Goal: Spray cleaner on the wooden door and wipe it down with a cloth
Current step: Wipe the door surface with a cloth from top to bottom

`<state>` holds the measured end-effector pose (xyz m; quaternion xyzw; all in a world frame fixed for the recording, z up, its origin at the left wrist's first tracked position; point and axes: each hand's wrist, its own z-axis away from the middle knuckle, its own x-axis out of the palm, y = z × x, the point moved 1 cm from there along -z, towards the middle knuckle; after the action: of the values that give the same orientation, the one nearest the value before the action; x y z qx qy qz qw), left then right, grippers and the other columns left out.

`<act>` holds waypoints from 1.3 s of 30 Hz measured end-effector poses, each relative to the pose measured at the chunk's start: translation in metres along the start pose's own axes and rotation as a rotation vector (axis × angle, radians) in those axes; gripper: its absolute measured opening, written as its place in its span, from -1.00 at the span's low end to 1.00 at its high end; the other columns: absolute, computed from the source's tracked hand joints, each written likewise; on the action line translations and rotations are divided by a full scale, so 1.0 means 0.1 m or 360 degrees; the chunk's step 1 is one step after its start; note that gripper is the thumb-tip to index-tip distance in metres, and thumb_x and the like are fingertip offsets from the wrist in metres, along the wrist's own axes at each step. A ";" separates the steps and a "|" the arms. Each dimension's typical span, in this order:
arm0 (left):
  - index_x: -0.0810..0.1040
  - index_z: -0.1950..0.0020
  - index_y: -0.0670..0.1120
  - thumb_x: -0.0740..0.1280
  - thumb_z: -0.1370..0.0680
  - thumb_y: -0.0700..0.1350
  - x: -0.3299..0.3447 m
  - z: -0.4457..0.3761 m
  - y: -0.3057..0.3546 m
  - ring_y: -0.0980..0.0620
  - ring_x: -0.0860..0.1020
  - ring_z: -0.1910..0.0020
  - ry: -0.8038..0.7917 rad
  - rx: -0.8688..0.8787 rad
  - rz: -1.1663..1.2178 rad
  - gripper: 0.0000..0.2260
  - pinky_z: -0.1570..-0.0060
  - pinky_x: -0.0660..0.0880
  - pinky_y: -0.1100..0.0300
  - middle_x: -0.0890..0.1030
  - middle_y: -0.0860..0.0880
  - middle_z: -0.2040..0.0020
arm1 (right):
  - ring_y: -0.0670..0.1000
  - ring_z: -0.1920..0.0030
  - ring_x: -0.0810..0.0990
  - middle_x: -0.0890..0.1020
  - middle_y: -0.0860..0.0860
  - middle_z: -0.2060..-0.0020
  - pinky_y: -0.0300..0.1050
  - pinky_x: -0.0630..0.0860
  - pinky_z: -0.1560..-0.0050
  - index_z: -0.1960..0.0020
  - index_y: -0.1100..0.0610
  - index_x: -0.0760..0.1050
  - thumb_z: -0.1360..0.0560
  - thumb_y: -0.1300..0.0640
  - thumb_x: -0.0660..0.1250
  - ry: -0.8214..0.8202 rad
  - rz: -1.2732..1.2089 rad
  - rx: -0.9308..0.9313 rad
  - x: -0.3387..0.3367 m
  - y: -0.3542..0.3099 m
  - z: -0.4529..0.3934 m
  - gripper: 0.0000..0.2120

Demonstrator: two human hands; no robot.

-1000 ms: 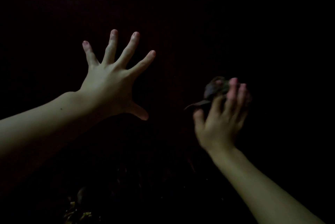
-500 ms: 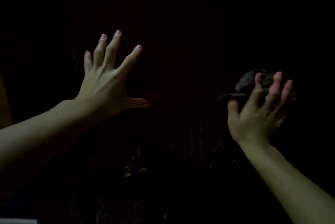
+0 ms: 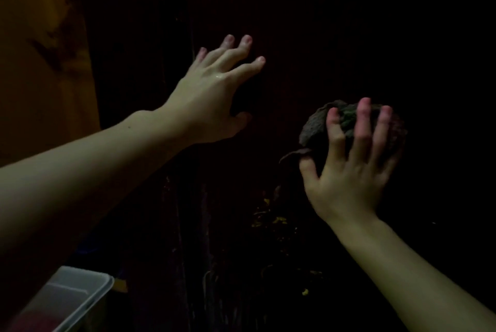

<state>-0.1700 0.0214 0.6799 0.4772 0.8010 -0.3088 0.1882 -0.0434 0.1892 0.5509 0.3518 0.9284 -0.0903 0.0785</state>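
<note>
The scene is very dark, which is itself the main risk: the person can hardly judge which parts of the wooden door (image 3: 308,36) are wiped and which are still wet, so patches may be missed or streaks left. The door fills the centre and right of the frame as a nearly black surface with faint vertical lines that look like panel edges or grain.

The right hand (image 3: 349,170), at centre right, presses a bunched cloth (image 3: 349,119) toward the door, fingers spread and curved over the wad. The cloth looks dark, coarse and crumpled, with a loose flap hanging out by the thumb. Held as a ball like this, only a small part probably meets the wood, and the flap could drag or the wad slip out from under the fingers if pressure eases.

The left hand (image 3: 212,92), at upper centre, holds nothing; its fingers are splayed and slightly bent, seemingly braced on the door, though actual contact is hard to confirm. A small wet glint shows on its back. If the door is not latched, leaning on it could swing it.

No spray bottle is visible. A pale orange wall (image 3: 40,63) lies at upper left, and a translucent plastic container (image 3: 80,296) with rounded corners sits at lower left, close enough below the left arm to be knocked.
</note>
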 end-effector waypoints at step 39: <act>-0.16 -0.54 0.22 0.19 -0.61 0.02 0.11 0.73 -0.88 -0.25 -0.35 -0.49 -0.0303 0.0126 -0.0498 -0.36 -0.45 -0.14 -0.26 -0.29 -0.06 -0.56 | 0.23 -0.55 -0.06 -0.02 0.17 -0.57 0.25 -0.20 -0.50 -0.58 0.06 0.01 -0.56 -0.15 0.15 -0.0250 -0.0145 -0.0897 0.37 -1.80 0.79 -0.31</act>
<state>-0.2520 -0.0517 0.6477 0.3223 0.8312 -0.4095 0.1939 -0.1842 0.0631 0.4861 0.2661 0.9228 0.1408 0.2405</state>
